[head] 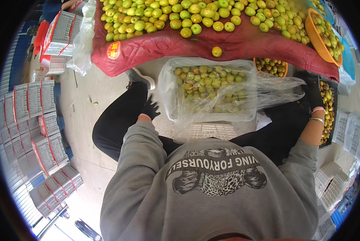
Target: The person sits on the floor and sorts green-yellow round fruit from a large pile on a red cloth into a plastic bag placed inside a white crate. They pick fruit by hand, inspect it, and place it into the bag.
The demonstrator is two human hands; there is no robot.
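My left hand (151, 109), in a black glove, rests by my left knee with its fingers apart and nothing in them. My right hand (312, 92), also in a black glove, is at the right, at the end of a clear plastic sheet (279, 90); its fingers are too dark to make out. The sheet stretches from there over a white plastic crate (162, 90) lined with clear film. Green and yellow-brown jujubes (208, 79) fill much of the crate. Above it, many more jujubes (195, 18) lie on a red padded cloth (155, 45), one of them (216, 51) alone near its edge.
An orange basket (314, 36) of fruit stands at the upper right, another (286, 69) below the cloth. A black crate (333, 120) of redder fruit is beside my right arm. Stacked cartons (26, 101) stand at the left. Part of another person (51, 10) shows at the upper left.
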